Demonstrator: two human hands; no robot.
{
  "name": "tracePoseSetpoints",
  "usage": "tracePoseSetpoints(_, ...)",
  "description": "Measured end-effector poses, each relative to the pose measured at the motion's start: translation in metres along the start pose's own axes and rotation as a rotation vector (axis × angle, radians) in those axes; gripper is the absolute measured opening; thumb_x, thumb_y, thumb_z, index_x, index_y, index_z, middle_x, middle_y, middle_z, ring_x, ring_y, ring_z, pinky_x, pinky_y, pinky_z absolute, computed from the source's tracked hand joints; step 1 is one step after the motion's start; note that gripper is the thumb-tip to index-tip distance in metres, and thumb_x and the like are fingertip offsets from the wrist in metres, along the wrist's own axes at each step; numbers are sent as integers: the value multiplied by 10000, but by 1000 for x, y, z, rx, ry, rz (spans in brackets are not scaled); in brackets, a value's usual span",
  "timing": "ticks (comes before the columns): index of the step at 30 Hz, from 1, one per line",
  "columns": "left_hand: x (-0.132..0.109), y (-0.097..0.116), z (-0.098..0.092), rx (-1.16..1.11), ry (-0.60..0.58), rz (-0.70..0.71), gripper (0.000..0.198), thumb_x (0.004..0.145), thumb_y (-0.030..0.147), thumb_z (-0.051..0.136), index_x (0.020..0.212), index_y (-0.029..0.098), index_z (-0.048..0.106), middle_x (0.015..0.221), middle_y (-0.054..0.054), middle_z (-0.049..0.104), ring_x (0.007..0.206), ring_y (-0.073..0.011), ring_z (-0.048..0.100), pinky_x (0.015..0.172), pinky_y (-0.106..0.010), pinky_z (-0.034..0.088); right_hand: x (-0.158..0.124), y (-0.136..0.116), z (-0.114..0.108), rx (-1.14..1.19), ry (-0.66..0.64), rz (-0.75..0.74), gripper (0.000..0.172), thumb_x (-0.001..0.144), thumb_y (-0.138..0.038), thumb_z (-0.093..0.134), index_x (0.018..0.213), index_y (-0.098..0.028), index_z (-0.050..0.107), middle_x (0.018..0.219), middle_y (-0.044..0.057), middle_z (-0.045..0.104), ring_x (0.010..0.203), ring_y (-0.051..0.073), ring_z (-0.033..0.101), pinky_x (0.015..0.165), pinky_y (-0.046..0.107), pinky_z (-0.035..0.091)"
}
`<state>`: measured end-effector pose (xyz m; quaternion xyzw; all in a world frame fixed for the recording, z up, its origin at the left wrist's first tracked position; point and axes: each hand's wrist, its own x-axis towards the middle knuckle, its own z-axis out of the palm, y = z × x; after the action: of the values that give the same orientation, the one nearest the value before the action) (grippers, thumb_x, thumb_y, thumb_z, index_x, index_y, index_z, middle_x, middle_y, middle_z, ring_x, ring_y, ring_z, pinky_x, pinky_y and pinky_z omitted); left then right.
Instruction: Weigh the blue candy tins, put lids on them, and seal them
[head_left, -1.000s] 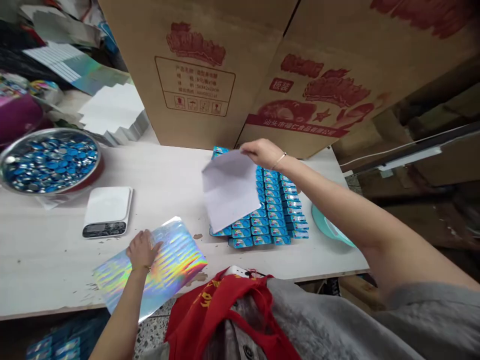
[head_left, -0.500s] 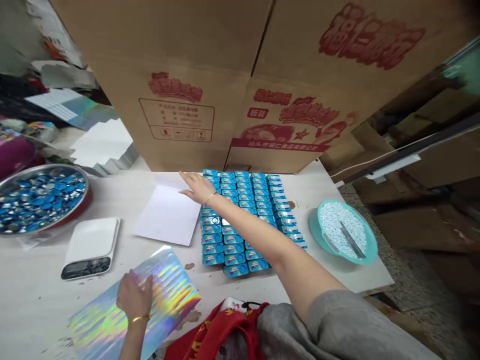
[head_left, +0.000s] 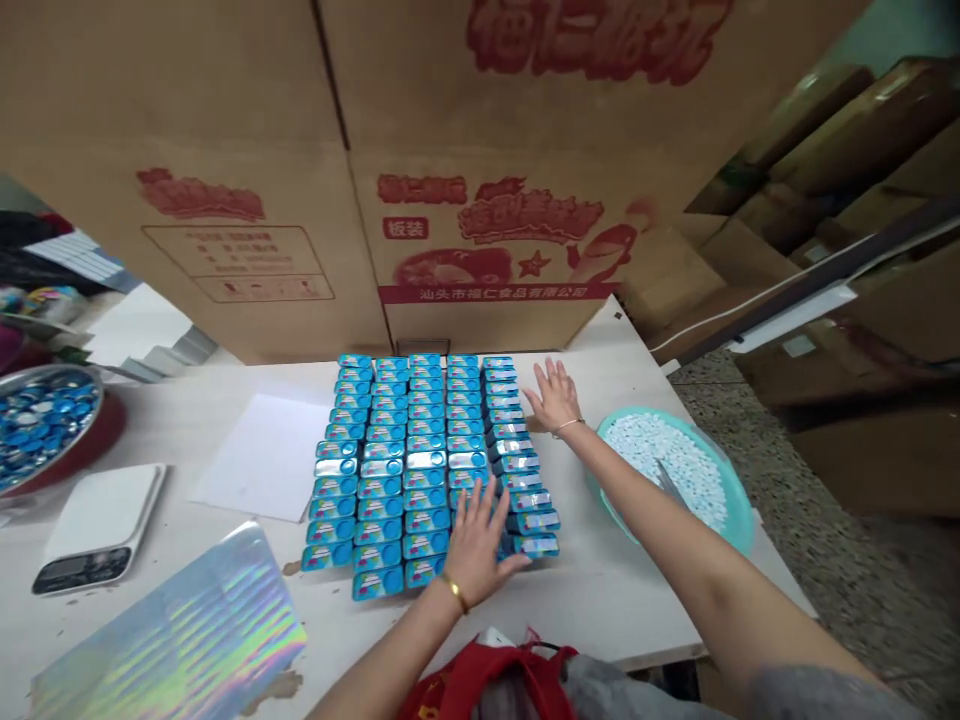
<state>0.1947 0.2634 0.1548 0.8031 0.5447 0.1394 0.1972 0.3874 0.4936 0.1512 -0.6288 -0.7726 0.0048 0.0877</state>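
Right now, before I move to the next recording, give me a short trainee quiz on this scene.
1. Which hand rests on the block of blue rectangular tins?
2. What fills the round teal tray?
3. True or false: a white paper sheet lies to the left of the tins.

Key:
1. The left hand
2. Small white pieces
3. True

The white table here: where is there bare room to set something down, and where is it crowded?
Bare tabletop lies between the blue tins and teal bowl, and behind the right hand. It's crowded across the tins, where the left hand rests.
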Motion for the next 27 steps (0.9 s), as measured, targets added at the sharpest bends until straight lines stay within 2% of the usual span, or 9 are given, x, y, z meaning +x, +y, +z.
tracePoseSetpoints(2,33,24,20,15,-28,-55,890,791,649,517,1488,191,206,1564,-140,144,1446,-344,86,1127,-570,209,22,5,5,25,-36,-69,621,944,-486,292,1461,-143,318,1561,147,194,1441,300,95,1103,535,209)
tracePoseSetpoints(4,61,36,36,47,-13,-128,907,792,675,485,1487,159,211,1563,-162,123,1444,-359,66,1119,-583,219,46,-2,15,65,-68,-145,624,947,-499,278,1470,-160,304,1571,123,169,1447,289,69,1120,533,155)
tracePoseSetpoints(6,82,40,50,91,6,-164,944,774,698,486,1486,141,212,1561,-181,106,1441,-374,56,1113,-583,229,65,-12,31,107,-101,-190,622,948,-507,273,1476,-178,297,1578,103,150,1449,288,44,1128,536,104)
tracePoseSetpoints(9,101,40,66,169,12,-168,968,750,701,513,1483,140,223,1559,-191,105,1434,-398,70,1107,-583,233,80,-24,57,171,-154,-181,606,947,-509,273,1468,-202,321,1578,99,153,1445,310,45,1120,558,74)
tracePoseSetpoints(14,110,39,76,253,18,-171,942,753,693,511,1479,154,245,1563,-179,104,1426,-427,57,1091,-603,229,77,-24,78,268,-147,-140,574,949,-495,273,1456,-236,347,1580,96,149,1440,336,31,1101,586,92)
tracePoseSetpoints(20,116,44,74,268,5,-172,957,745,720,493,1466,133,267,1557,-197,114,1418,-452,40,1079,-640,213,76,-19,75,347,-128,-122,523,957,-406,307,1437,-213,381,1575,96,166,1442,320,14,1117,537,126)
tracePoseSetpoints(27,125,52,86,116,-51,-174,985,729,707,529,1456,96,266,1556,-217,73,1413,-463,-44,1063,-655,239,76,-10,74,344,-149,-162,528,954,-406,310,1433,-200,389,1571,89,182,1442,318,21,1118,516,169)
